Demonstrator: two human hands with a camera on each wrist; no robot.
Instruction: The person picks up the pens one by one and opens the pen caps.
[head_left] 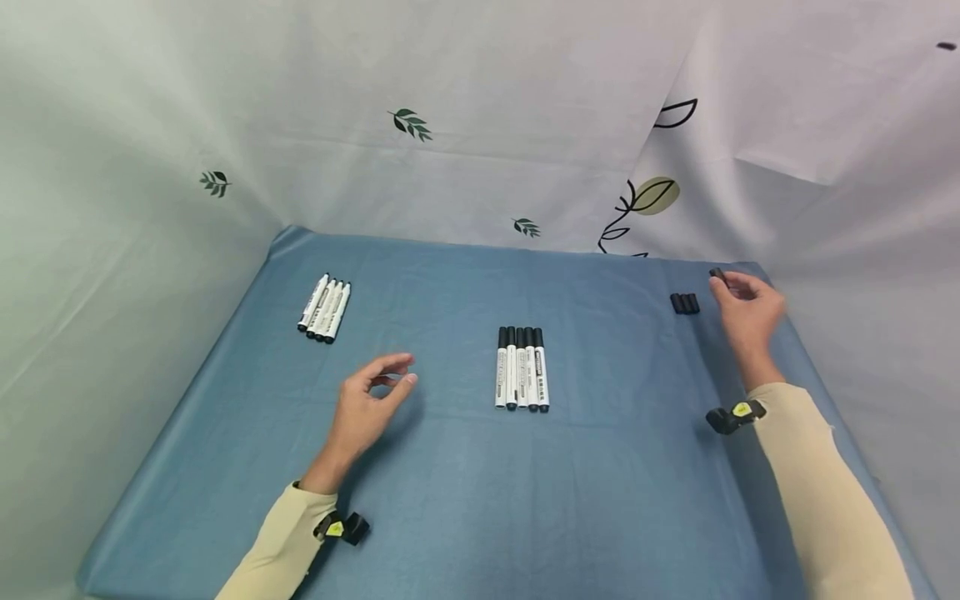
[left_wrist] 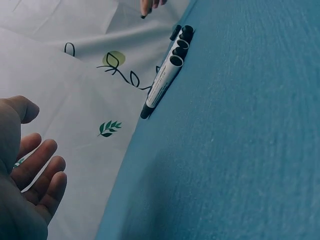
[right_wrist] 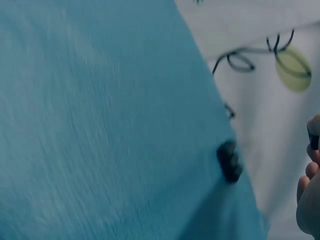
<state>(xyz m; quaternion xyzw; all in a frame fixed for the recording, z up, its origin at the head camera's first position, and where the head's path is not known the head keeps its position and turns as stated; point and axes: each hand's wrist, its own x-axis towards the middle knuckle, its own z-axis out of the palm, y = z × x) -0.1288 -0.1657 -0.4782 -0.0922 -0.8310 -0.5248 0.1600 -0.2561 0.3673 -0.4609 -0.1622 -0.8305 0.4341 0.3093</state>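
At the far right of the table, my right hand (head_left: 750, 315) pinches a black marker cap (head_left: 717, 273) between thumb and fingers. Just left of it, a short row of black caps (head_left: 685, 303) lies side by side on the cloth. My left hand (head_left: 369, 408) hovers over the table left of the middle, fingers loosely bent and holding nothing; the left wrist view also shows its relaxed fingers (left_wrist: 37, 175). To its right lie several capped whiteboard markers (head_left: 522, 368), lined up with black caps pointing away. Several uncapped white markers (head_left: 324, 308) lie together at the far left.
A blue cloth (head_left: 450, 500) covers the table. Pale curtains (head_left: 465, 175) with leaf prints rise along its back edge and both sides. Each wrist wears a black strap with a small camera, such as the right wrist camera (head_left: 726, 419).
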